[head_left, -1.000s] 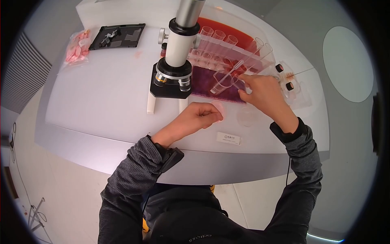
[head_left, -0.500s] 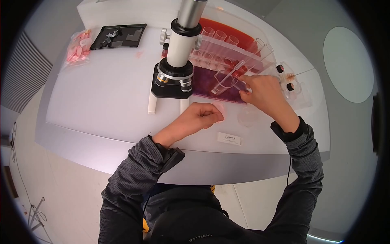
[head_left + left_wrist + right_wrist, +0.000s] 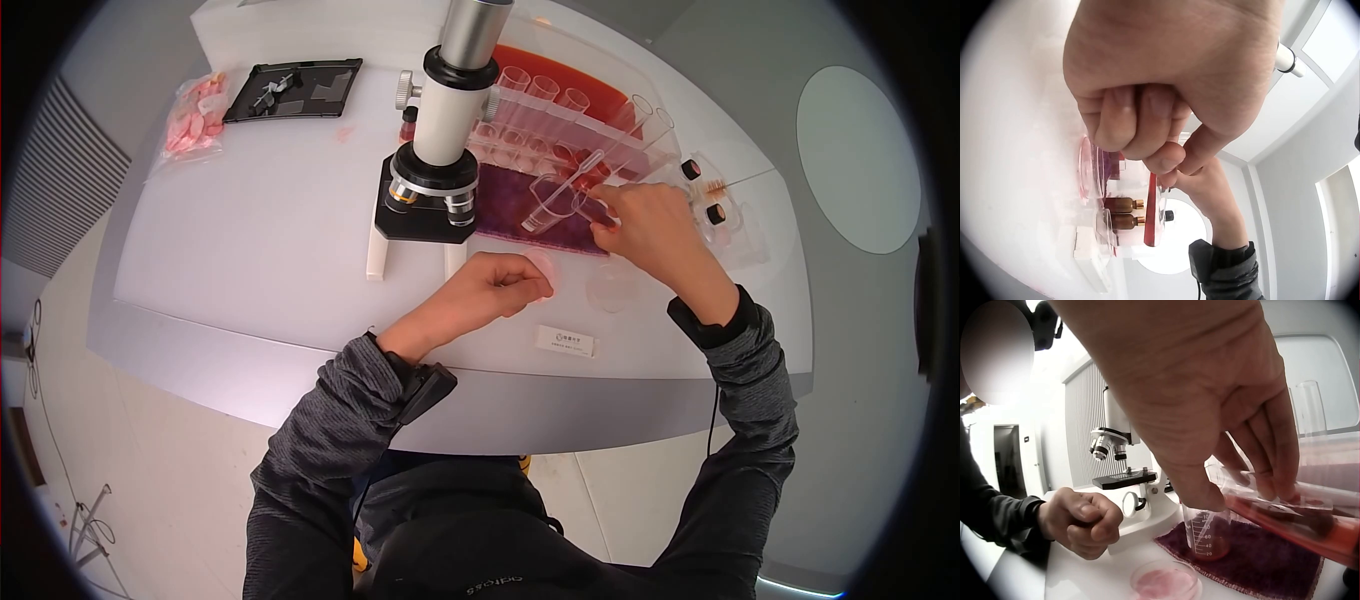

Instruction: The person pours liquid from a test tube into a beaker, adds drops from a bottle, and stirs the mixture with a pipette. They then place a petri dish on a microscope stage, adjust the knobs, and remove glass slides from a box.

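My left hand (image 3: pixel 505 283) is held low with its fingers curled, right by a petri dish (image 3: pixel 1165 579) of pink material; nothing shows in its grip. The thumb and fingers of my right hand (image 3: pixel 652 235) hold a clear vessel with red in it (image 3: pixel 1300 528), whose full shape the hand partly hides. Just left of it, a graduated beaker (image 3: pixel 1205 537) stands on a purple cloth (image 3: pixel 1266 572), with a little red at its base. A plastic dropper (image 3: pixel 578 172) leans in the beaker.
A microscope (image 3: pixel 447 120) stands behind my left hand. A rack (image 3: pixel 620 135) with several test tubes is at the back right. Small dark-capped bottles (image 3: pixel 716 214) lie to the right. A white box (image 3: pixel 566 341) lies near the front edge, and a black tray (image 3: pixel 330 90) at the back left.
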{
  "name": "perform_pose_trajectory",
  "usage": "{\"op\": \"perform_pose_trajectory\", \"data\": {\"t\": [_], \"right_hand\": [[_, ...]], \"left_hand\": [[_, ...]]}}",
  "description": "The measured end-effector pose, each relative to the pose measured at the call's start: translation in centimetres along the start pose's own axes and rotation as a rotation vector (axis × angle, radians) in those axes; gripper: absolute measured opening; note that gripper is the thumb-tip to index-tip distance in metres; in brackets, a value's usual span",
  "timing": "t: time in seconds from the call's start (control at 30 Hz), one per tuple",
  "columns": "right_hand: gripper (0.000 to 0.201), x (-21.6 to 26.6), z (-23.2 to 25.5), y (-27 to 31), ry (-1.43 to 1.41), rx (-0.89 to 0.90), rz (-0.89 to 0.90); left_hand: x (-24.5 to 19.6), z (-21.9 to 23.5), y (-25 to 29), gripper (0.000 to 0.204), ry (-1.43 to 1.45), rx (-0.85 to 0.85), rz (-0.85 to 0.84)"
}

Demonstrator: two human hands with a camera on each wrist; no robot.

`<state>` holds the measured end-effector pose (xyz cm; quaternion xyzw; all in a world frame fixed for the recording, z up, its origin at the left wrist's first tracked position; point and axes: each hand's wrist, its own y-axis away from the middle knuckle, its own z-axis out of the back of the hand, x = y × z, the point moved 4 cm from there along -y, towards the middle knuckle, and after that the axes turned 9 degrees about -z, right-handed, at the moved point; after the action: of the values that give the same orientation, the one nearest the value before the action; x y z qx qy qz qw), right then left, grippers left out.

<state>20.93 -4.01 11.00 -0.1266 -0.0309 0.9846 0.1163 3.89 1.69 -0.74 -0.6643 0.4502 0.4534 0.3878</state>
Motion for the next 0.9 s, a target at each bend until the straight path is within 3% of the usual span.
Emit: {"op": "perform_pose_trajectory", "data": {"t": [0.9], "right_hand": [[0.033,0.18,0.15,-0.18,0.028,-0.003,0.001]], "left_hand": [[-0.03,-0.01,-0.02,0.020,-0.004,0.003,0.001]]}}
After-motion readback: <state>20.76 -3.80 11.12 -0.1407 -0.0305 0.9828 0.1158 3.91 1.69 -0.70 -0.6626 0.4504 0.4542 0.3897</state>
